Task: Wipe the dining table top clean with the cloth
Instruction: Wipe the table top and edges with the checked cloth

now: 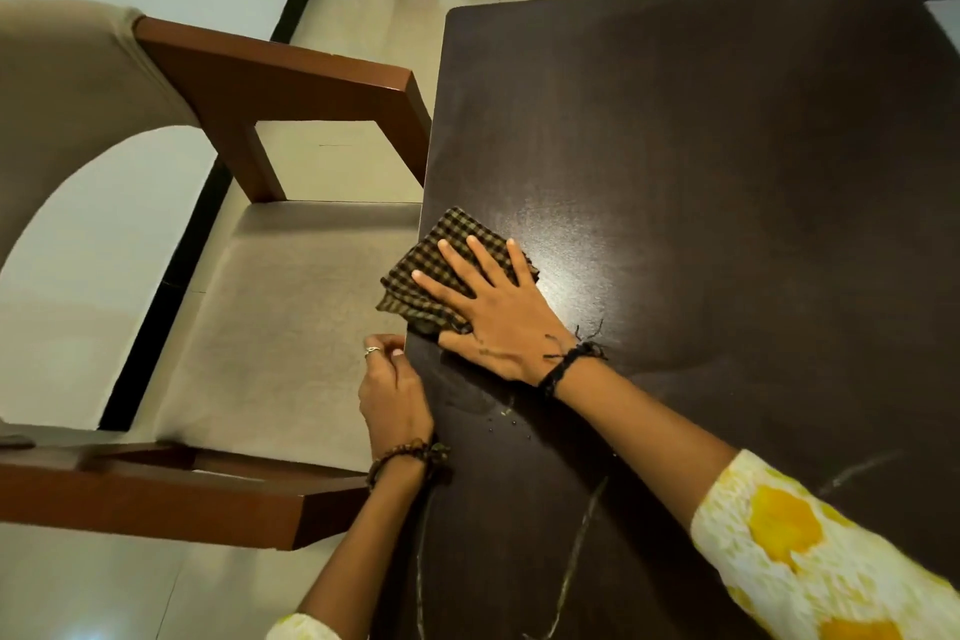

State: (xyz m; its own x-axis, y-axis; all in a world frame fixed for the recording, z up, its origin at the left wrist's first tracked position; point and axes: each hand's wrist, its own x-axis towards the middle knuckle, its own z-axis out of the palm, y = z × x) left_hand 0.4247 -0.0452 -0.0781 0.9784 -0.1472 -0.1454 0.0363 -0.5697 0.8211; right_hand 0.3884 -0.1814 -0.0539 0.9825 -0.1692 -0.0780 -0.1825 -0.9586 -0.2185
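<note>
So the cloth (452,270) is a small checked rag, folded over a few times, sitting right at the left edge of the dark counter (701,161), one corner hanging a bit past the edge over the chair (291,307). It looks thin, soft and floppy, so I'd guess it bunches or slides out if you push with just the fingertips. A flat palm on top seems like the way to hold it, and that's what's going on here.

The right hand (493,312) lies flat on the cloth, fingers spread and straight, pointing away and a little left, with the heel of the palm on the bare counter just behind it. The arm reaches in diagonally from the lower right, yellow-patterned sleeve (810,551) pushed up the forearm.

The left hand (392,390) is down at the counter's edge, near the cloth but not on it, fingers curled. It looks like a light pinch on the edge, maybe for bracing, though I honestly can't tell if it's gripping anything.

There are a few droplets and smeary streaks (576,556) closer in, so that part looks not yet done.
</note>
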